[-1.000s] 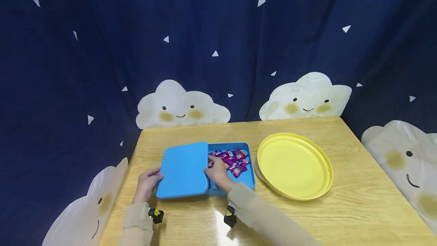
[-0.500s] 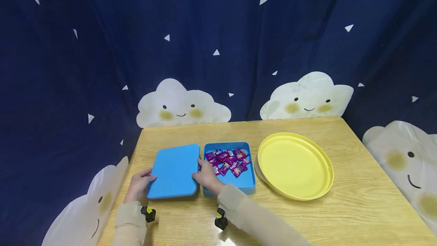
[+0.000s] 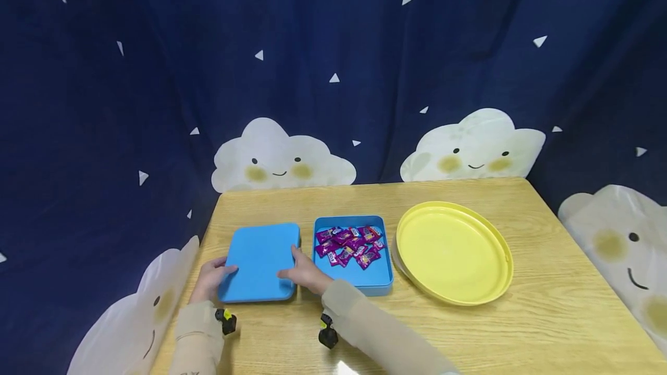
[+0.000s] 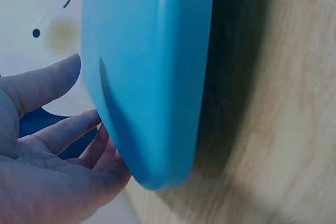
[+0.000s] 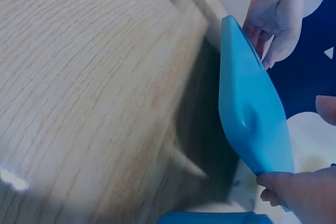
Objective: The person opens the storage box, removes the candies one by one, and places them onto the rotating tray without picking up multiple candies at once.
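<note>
In the head view a blue lid [image 3: 257,262] is held flat between both hands, left of the blue box [image 3: 365,275]. The left hand [image 3: 211,278] grips its left edge; in the left wrist view that hand's [image 4: 58,171] fingers touch the edge of the lid [image 4: 147,77] while the thumb stands apart. The right hand [image 3: 307,272] holds the right edge, and the right wrist view shows its [image 5: 310,192] fingers at a corner of the lid [image 5: 252,114]. A shadow lies under the lid. Several purple wrapped candies [image 3: 367,257] lie in the uncovered box.
A round yellow lid or tray [image 3: 453,253] sits right of the blue box, tilted over a pale rim. All stand on a wooden table [image 3: 552,282]. Behind hangs a dark blue curtain [image 3: 333,28] with white triangles and smiling clouds.
Both hands have carried the blue lid left and somewhat lower, off the blue box. The candies, partly covered before, now show fully.
</note>
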`<state>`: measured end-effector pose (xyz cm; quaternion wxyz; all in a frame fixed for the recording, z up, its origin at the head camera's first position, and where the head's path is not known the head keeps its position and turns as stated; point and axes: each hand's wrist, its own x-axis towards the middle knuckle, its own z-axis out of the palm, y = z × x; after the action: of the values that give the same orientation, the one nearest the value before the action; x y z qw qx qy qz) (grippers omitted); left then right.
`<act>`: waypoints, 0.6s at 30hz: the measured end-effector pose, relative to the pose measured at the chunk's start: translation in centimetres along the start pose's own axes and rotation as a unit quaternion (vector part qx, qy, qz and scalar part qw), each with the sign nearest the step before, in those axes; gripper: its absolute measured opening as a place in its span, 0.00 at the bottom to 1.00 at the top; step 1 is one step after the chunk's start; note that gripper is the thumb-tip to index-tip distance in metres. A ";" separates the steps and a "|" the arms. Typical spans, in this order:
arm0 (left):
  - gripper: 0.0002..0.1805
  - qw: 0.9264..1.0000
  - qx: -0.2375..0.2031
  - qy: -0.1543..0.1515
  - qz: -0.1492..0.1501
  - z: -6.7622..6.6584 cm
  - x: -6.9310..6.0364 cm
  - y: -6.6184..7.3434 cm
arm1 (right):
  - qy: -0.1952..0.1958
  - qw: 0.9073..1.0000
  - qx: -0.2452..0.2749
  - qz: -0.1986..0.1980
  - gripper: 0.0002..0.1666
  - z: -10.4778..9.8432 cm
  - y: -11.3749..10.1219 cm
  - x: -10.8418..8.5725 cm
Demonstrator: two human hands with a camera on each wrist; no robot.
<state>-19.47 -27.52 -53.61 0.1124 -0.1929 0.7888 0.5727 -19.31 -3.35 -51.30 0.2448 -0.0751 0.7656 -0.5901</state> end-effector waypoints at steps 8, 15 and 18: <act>0.33 0.999 0.029 0.025 -0.015 0.1 0.2 -0.6 | -0.006 0.999 0.021 0.029 0.49 1.2 0.5 0.7; 0.32 0.998 0.033 0.040 -0.024 0.6 0.2 -1.1 | -0.002 0.999 0.011 0.044 0.49 1.7 1.3 0.9; 0.33 0.998 0.031 0.044 -0.022 0.9 0.0 -1.1 | -0.007 0.999 0.014 0.046 0.50 1.7 1.7 1.1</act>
<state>-19.06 -26.92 -54.85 0.0966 -0.2317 0.8061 0.5359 -19.19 -4.78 -53.58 0.2786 -0.0402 0.7580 -0.5884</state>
